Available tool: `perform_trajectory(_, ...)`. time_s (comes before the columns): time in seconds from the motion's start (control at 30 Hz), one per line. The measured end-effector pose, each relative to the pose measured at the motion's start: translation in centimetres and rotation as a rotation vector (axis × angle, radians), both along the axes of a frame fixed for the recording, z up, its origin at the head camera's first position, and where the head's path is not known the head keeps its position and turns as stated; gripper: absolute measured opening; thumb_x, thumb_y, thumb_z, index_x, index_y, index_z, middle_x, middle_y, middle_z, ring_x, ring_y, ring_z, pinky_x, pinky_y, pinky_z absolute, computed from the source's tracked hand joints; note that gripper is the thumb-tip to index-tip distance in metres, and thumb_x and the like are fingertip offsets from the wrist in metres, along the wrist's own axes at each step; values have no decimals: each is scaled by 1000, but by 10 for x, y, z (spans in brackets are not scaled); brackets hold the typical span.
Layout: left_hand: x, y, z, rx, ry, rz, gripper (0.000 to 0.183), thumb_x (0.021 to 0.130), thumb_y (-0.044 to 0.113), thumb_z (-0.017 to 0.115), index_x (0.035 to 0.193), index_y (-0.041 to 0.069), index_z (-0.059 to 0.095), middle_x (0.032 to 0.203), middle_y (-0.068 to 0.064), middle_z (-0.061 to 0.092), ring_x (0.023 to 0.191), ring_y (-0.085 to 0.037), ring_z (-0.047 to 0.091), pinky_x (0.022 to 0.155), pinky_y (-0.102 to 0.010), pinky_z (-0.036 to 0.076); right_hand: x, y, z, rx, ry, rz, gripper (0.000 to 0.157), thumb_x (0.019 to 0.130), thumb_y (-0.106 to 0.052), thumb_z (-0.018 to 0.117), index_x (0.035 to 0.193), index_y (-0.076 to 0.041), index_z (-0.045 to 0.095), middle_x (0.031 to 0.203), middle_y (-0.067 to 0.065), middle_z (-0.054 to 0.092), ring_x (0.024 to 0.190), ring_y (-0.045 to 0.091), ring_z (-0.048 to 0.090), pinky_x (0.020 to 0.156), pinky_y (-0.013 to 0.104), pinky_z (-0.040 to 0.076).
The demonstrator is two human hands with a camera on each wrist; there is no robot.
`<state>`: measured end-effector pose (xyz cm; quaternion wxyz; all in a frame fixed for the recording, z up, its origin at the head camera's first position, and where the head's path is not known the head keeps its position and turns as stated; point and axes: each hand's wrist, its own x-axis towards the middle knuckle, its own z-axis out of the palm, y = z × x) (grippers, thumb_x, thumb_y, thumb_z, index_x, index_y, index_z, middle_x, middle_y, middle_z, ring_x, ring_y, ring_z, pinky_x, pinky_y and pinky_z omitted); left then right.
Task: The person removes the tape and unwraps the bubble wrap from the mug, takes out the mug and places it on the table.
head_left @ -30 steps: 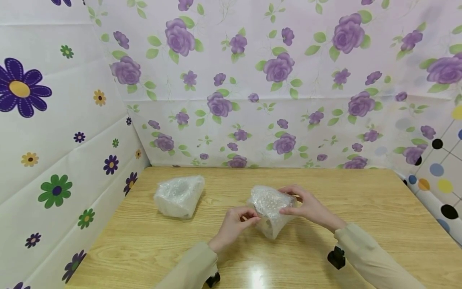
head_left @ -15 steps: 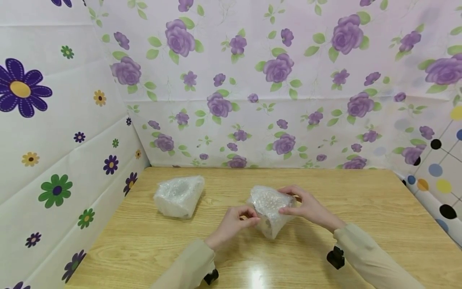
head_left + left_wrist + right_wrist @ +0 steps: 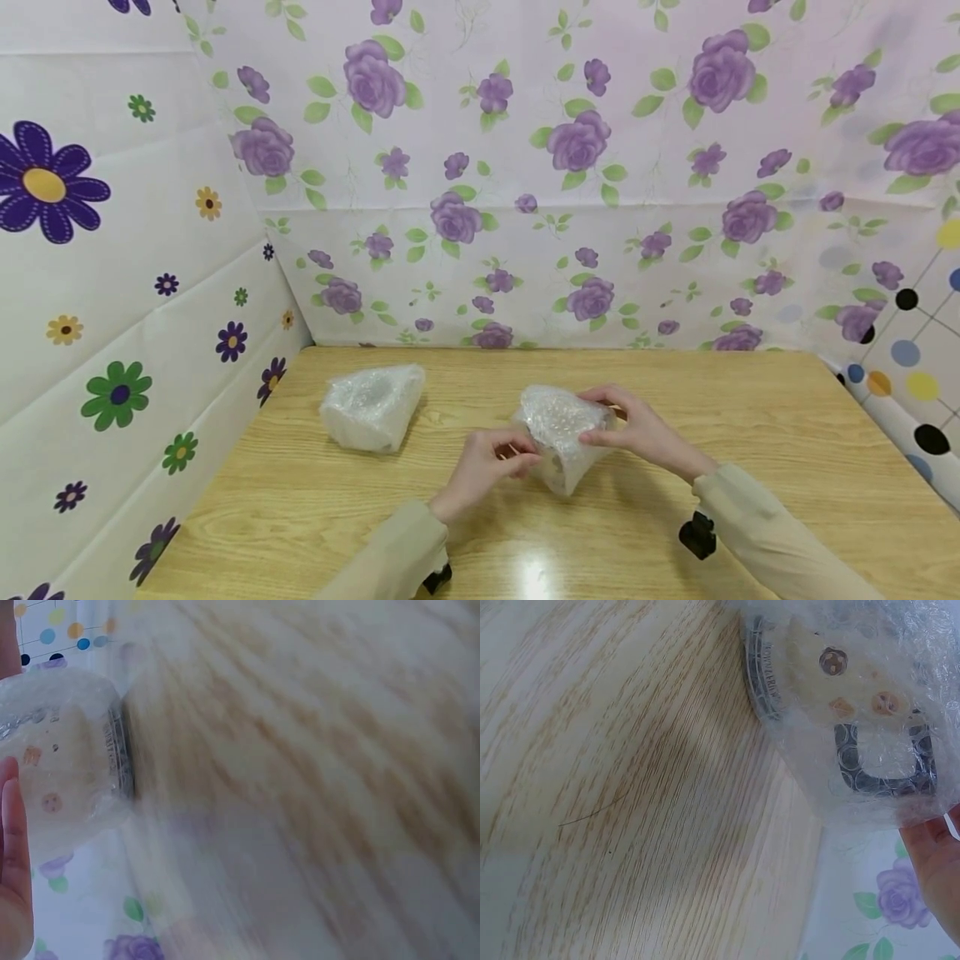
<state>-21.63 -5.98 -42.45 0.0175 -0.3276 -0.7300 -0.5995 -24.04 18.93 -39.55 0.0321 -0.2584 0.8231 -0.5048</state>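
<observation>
A mug in bubble wrap (image 3: 558, 425) lies on the table, right of the middle. Through the plastic, the right wrist view shows a squarish black handle (image 3: 889, 780), cookie-like prints and dark lettering along one end. My right hand (image 3: 637, 429) holds the wrapped mug from the right, thumb in front and fingers behind. At its left side my left hand (image 3: 491, 462) pinches the edge of the wrap between thumb and forefinger; the fingertips partly hide the spot. In the left wrist view, the left fingers (image 3: 13, 832) show in front of the wrapped mug (image 3: 71, 765).
A second bubble-wrapped bundle (image 3: 371, 408) sits at the table's left, its contents unclear. The wooden table (image 3: 712, 387) reaches a flowered cloth (image 3: 525, 250) at the back. Another patterned cloth (image 3: 172, 375) hangs along the left side.
The left hand's fingers have shifted slightly at the edge of the wrap. The right hand and the wrapped mug stay where they were.
</observation>
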Motion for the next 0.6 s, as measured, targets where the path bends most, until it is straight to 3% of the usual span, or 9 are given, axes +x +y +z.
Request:
perform_trajectory(0.3,-1,3,-1,-39,10,-5,4,82,-4,63,82,-7,65,73,-20,61,57,-40,55,49,-37,50,0,1,0,17,5,1,50,77,-19,74,120,-3,52,119,10,50,107,27,45,92,53,32)
perform_trajectory(0.6,2,0,4,-82,15,-22,6,84,-1,62,81,-5,64,69,-20,60,57,-39,54,47,-19,43,-1,1,-3,20,40,20,51,77,-18,73,121,-1,51,119,11,49,108,29,45,93,54,30)
